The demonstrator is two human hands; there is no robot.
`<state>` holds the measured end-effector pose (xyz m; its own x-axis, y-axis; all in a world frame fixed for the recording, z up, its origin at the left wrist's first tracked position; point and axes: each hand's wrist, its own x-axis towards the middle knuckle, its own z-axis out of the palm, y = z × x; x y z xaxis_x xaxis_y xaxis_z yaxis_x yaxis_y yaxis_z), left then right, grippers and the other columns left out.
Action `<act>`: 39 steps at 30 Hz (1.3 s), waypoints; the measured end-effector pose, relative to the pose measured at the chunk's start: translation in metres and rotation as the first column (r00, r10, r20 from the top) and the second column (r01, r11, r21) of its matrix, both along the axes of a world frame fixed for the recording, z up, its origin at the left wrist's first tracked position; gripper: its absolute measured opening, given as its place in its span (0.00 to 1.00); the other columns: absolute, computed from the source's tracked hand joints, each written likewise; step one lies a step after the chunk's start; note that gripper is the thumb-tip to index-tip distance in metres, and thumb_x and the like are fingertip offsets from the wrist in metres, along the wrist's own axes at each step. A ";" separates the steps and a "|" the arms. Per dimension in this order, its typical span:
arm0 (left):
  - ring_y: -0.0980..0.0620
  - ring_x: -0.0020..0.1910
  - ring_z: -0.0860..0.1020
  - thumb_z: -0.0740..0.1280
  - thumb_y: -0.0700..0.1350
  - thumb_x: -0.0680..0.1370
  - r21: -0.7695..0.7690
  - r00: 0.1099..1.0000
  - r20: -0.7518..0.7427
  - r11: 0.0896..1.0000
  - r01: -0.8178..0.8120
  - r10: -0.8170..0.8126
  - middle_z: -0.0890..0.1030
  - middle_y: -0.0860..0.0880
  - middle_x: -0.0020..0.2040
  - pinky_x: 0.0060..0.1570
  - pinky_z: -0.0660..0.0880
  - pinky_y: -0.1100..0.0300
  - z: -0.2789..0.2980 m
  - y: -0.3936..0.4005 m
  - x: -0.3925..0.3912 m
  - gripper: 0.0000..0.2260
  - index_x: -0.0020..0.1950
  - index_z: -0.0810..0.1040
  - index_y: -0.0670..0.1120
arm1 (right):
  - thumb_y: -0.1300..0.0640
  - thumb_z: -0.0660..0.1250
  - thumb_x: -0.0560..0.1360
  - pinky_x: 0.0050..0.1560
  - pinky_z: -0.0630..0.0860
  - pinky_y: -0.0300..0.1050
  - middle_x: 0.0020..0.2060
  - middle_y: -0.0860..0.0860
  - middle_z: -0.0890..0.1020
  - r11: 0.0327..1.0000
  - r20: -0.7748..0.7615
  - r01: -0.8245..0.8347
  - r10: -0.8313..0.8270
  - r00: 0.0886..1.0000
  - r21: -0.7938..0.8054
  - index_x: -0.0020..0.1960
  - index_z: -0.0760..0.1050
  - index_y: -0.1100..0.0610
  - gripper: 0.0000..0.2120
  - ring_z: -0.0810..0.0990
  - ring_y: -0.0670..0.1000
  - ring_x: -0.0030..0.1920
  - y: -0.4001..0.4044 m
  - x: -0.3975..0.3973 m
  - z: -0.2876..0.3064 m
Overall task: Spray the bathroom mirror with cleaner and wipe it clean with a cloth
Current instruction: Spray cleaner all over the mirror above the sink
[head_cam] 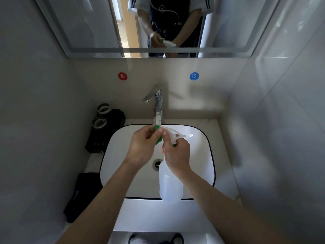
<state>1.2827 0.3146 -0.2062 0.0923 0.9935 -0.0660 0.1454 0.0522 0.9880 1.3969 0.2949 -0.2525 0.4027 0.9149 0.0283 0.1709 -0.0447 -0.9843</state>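
Bottle (pixel 170 182) hangs over the sink (pixel 207 138), long axis toward you; your right hand (pixel 177 154) grips its neck; left hand (pixel 142 145) fingers pinch the nozzle (pixel 156 127), aimed toward the mirror (pixel 79 23).

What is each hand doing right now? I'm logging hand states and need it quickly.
Left hand: fingers pinch the green nozzle tip of the spray bottle.
Right hand: grips the spray bottle's neck, below the trigger head.

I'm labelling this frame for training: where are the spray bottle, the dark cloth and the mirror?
spray bottle (pixel 170 184): head view, on its translucent body.
dark cloth (pixel 82 194): head view, on its folded middle.
mirror (pixel 84 23): head view, on the glass left of the reflection.
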 end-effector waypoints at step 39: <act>0.53 0.40 0.82 0.65 0.48 0.85 0.042 0.999 -0.047 0.999 0.008 -0.006 0.84 0.49 0.40 0.42 0.76 0.62 -0.003 0.002 -0.004 0.08 0.51 0.82 0.47 | 0.29 0.58 0.73 0.34 0.73 0.36 0.23 0.50 0.78 0.996 -0.014 -0.071 0.072 0.997 0.048 0.31 0.77 0.56 0.32 0.78 0.47 0.27 0.005 0.004 -0.008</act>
